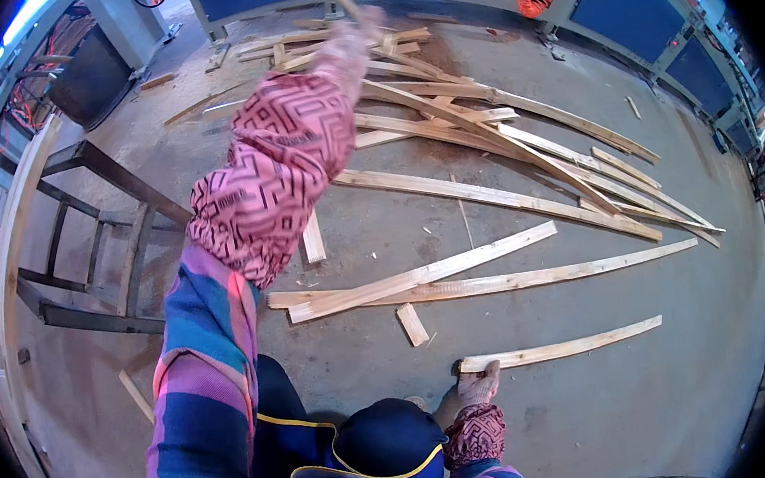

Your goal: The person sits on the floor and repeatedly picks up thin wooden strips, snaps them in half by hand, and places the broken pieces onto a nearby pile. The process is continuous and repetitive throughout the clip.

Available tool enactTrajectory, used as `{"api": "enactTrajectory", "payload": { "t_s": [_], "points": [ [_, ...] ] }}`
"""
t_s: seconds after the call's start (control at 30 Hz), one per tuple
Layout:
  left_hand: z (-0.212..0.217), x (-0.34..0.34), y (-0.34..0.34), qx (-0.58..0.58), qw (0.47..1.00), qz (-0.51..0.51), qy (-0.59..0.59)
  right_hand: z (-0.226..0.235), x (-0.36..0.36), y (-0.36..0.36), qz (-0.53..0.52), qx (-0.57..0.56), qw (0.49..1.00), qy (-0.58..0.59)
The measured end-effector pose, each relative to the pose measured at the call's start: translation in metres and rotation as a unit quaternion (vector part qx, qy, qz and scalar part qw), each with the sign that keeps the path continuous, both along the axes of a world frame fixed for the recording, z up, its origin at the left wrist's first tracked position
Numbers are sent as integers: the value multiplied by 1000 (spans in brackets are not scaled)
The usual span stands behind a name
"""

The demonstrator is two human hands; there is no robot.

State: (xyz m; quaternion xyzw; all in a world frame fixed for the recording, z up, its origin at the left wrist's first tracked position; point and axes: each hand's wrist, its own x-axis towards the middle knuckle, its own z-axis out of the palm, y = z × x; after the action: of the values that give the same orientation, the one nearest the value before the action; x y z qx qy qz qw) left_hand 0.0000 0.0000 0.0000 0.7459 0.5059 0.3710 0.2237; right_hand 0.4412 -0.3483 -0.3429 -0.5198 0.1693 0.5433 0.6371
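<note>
Head: left hand (356, 43) outstretched, right hand (479, 387) gripping slat (571, 347).

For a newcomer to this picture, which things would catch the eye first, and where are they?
Probably the pink patterned sleeve cover on the left arm, left of the upper middle, with a jumbled pile of wooden strips to its right. Next, low in the picture, the right hand holds one end of a pale strip. At the top right, a red coiled hose stands out.
</note>
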Motion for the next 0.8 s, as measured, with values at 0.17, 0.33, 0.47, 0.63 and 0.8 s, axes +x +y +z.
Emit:
{"api": "enactTrajectory", "payload": {
  "t_s": [0.17, 0.33, 0.47, 0.63, 0.8],
  "points": [
    [-50, 156, -108, -181, 961, -150, 144, -13, 44, -5, 120, 85, 978, -147],
    [-153, 167, -206, -407, 855, -249, 205, 23, 23, 6, 347, 126, 889, -270],
    [-190, 158, -235, -453, 862, -218, 63, 72, -39, 29, 479, 169, 825, -248],
    [-154, 152, -219, -493, 863, -103, 21, 84, -95, 58, 343, 128, 930, 21],
    [-155, 103, -208, -553, 817, -35, -160, 86, -82, 72, 214, 138, 961, 110]
  ]
}}
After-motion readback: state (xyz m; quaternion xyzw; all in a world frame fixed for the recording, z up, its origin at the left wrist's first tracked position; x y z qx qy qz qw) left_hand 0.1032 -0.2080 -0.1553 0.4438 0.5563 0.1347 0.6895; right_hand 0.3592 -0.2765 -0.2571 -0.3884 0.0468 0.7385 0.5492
